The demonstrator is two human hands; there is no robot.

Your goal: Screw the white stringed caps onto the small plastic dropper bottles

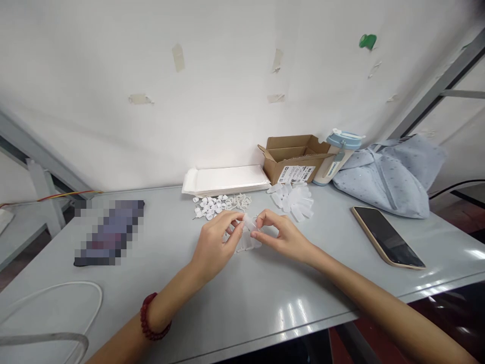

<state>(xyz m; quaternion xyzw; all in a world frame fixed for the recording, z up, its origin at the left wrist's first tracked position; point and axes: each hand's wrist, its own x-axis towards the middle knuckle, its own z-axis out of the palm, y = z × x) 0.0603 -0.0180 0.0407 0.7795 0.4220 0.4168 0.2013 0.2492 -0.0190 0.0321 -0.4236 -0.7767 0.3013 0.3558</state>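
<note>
Between both hands is a small translucent plastic tube (pixel 249 222). My left hand (pixel 217 237) pinches one end of it with thumb and forefinger. At its other end, the fingertips of my right hand (pixel 282 233) close in a pinch. More translucent pieces (pixel 248 243) lie on the table just under the fingers. Behind my left hand sit a heap of small white caps (pixel 210 205) and a cluster of thin, off-white little parts (pixel 240 201). A pile of translucent tubes (pixel 293 199) rests beyond my right hand.
A stack of white sleeves (pixel 227 179) and an open cardboard box (pixel 293 156) stand along the wall. A lidded cup (pixel 339 156) and a light blue cloth bag (pixel 386 177) are right of it. A phone (pixel 386 237) lies right; a blurred dark item (pixel 111 232) and cable (pixel 98 293) left.
</note>
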